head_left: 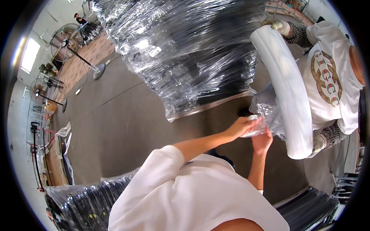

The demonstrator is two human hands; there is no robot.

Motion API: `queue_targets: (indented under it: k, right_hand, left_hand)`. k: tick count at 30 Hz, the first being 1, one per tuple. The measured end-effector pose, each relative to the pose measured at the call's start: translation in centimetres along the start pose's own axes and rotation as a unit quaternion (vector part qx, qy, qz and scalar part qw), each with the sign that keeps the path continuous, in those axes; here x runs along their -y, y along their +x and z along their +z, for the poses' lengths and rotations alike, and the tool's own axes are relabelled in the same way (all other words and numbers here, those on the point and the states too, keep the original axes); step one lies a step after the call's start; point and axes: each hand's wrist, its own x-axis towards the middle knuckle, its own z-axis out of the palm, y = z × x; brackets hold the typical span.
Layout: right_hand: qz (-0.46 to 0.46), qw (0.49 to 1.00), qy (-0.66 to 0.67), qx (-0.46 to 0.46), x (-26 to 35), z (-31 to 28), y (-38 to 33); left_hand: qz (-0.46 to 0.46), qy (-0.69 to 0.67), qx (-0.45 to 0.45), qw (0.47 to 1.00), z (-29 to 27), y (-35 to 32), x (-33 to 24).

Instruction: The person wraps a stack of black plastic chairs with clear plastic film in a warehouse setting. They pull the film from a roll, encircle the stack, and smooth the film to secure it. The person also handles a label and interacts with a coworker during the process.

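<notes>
My left hand (243,128) is closed on a bunched length of clear plastic film (272,115). Just to its right, my right hand (263,141) also grips the gathered film, its fingers partly hidden by it. The film trails from a large white roll of stretch wrap (287,90). A co-worker in a white shirt (327,77) holds that roll at both ends with gloved hands, one glove (280,27) at the far end and another glove (318,144) at the near end. Ahead stands a tall stack of dark goods wrapped in shiny film (192,57).
Several standing fans (99,71) are at the left, with a cable on the grey floor (111,127). More wrapped dark goods (90,204) lie behind me at the lower left, and another dark stack (308,208) at the lower right. A distant person (80,19) is at the far left.
</notes>
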Motion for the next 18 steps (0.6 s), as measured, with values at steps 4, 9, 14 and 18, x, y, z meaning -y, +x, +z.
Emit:
queue_targets:
  k: [4,9,14,18]
  right_hand:
    - [-0.024,0.989,-0.118,-0.085,-5.6,0.3,0.9]
    - [-0.106,0.951,-0.221,-0.187,-7.4,4.1,1.2]
    - [-0.14,0.932,-0.243,-0.228,-7.1,4.3,0.9]
    - [-0.139,0.924,-0.25,-0.252,-7.6,4.3,0.2]
  left_hand:
    - [0.009,0.095,0.05,0.994,-6.8,-3.5,-1.9]
    - [0.003,0.373,-0.234,0.898,-21.8,-3.8,-11.7]
    - [-0.088,0.603,-0.42,0.672,-33.6,-0.8,-14.6]
    - [-0.124,0.611,-0.415,0.662,-36.3,-0.1,-14.5]
